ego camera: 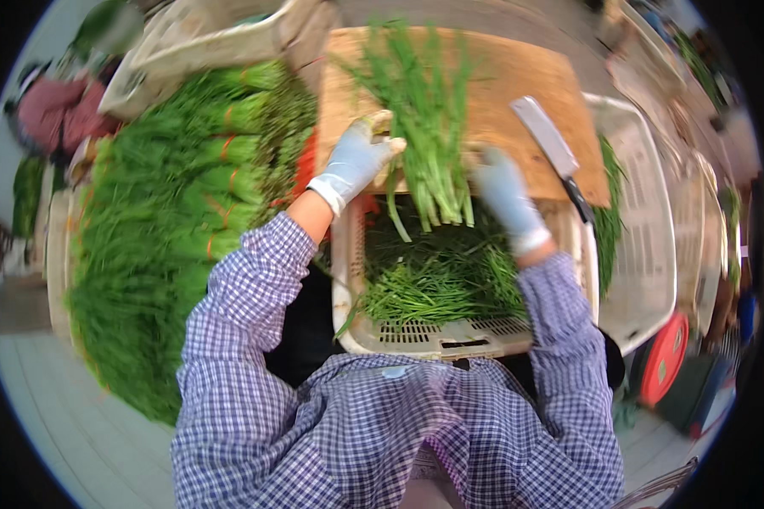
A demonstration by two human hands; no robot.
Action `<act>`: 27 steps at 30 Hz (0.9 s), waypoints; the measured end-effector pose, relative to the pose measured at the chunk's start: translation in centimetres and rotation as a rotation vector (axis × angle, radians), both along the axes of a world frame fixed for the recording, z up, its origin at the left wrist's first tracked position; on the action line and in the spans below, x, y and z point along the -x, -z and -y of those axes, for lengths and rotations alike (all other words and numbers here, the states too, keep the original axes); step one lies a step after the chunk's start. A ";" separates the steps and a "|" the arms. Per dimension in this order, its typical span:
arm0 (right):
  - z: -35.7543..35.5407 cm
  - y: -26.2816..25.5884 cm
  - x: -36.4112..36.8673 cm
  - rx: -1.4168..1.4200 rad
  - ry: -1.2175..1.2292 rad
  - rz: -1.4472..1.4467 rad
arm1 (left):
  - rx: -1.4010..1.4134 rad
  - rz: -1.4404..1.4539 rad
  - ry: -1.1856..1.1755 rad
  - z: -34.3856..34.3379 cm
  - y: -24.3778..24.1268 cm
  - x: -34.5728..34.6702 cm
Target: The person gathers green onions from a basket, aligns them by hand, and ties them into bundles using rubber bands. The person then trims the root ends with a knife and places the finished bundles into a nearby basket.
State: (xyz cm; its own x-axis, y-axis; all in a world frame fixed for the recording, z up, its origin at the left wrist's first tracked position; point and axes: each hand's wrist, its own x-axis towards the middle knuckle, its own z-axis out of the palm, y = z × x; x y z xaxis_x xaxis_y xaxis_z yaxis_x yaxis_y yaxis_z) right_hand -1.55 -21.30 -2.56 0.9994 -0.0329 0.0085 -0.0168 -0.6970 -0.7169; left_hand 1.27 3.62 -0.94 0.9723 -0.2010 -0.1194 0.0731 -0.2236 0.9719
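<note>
A loose bunch of long green leafy stalks (430, 146), perhaps garlic chives, lies on a wooden board (516, 70). Its pale cut ends hang past the near edge. My left hand (360, 153), in a pale blue glove, is at the bunch's left side with thumb and fingers apart. Across from it, my gloved right hand (502, 188) is blurred beside the stalk ends; its grip cannot be made out. A cleaver (546, 135) with a black handle rests on the board's right part. Beneath the board, a white plastic crate (344, 312) contains loose green trimmings (420, 292).
To the left is a large pile of greens (146, 210), with bundles tied by orange bands. A white crate (213, 54) stands behind it, near a person in a reddish top (60, 111). Another white crate (643, 235) and a red round object (665, 357) are on the right.
</note>
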 end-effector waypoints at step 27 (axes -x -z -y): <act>-5.0 -1.6 -5.7 0.084 0.035 -0.036 | -0.020 0.119 -0.125 -0.5 1.1 2.7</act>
State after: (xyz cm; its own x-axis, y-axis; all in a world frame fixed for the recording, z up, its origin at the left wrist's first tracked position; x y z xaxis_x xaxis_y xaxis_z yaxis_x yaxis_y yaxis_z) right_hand 4.13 -16.33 -0.93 0.9974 -0.0685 -0.0228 -0.0667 -0.7533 -0.6543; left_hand -1.42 4.10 -2.06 0.9970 -0.0769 -0.0049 -0.0137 -0.2394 0.9708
